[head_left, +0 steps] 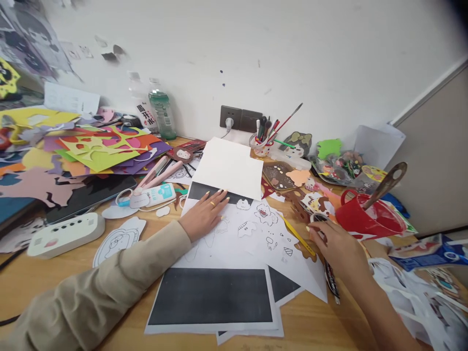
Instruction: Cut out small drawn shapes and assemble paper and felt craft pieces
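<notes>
Nearest the camera, a sheet printed with a large dark rectangle (212,296) lies on the wooden tabletop (318,326), on top of other loose sheets. Just beyond it, the left hand (204,214), coming out of a beige sleeve (109,282), rests palm down with fingers spread flat on a white sheet of small line drawings (256,229); it grips nothing, and a ring shows on one finger. A blank white sheet (230,168) lies just past the fingertips, overlapping a dark printed band. The right hand (336,246) lies well apart from the left, at the right edge of the drawings, its fingers curled around a small roll of tape (319,218); whether it is clamped tight cannot be told. A yellow pencil (298,235) lies just beside that hand on the paper. Farther right stands a red cup (365,219) with a wooden-handled tool in it. Coloured paper cut-outs (95,146) pile up at the left, near a green-capped bottle (162,114). A pot of pens and brushes (261,141) stands below the wall socket (239,118).
</notes>
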The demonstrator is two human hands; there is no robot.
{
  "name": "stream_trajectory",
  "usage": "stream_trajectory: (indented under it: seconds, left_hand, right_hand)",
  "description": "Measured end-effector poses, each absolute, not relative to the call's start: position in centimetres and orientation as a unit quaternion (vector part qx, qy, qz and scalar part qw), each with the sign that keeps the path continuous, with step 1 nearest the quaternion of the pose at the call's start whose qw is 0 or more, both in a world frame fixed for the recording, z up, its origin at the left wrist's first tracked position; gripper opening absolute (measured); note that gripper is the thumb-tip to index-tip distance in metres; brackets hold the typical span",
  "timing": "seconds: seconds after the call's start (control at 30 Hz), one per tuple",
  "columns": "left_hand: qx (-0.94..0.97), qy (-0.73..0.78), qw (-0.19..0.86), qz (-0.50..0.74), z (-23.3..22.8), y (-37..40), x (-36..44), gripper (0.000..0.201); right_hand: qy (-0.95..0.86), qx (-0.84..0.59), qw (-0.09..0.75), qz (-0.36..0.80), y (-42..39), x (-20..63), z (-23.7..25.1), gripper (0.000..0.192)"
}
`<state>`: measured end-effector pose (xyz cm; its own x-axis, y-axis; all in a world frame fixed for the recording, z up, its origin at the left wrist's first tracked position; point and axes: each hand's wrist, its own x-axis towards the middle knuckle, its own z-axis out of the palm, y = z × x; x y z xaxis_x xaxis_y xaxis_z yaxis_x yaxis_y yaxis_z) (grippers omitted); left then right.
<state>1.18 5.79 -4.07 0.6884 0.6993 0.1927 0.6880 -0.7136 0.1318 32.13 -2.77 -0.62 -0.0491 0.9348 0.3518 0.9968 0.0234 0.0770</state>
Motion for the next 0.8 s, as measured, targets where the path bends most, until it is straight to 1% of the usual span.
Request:
stream_trajectory:
  seconds: [0.17,0.37,0.53,0.6,0.7,0.8]
  left_hand:
    - [0.928,0.357,0.034,0.099,-3.6,5.1,0.9,0.043]
    - [0.951,0.296,0.064,0.069,-2.4,2.8,1.6,0.042]
    - [0.938,0.32,0.104,0.089,-1.6,0.9,1.3,0.035]
    - [0.92,0.345,0.141,0.12,-1.6,0.6,1.1,0.033]
    - [0.88,0.38,0.228,0.171,-1.8,0.5,1.2,0.029]
    - [0.836,0.413,0.304,0.197,-2.1,0.6,1.5,0.027]
  right_hand:
    - [-0.733,-0.657,0.144,-0.104,-2.6,30.7,-0.3,0.02]
    - [-0.804,-0.579,0.136,0.0,-1.6,26.5,0.0,0.012]
    - [-0.832,-0.536,0.134,0.061,0.1,22.9,-0.8,0.026]
    - [-0.831,-0.533,0.137,0.082,0.7,22.2,-1.3,0.023]
    - [-0.826,-0.533,0.142,0.119,1.3,22.0,-1.8,0.014]
    - [-0.816,-0.537,0.149,0.155,1.5,22.2,-2.0,0.02]
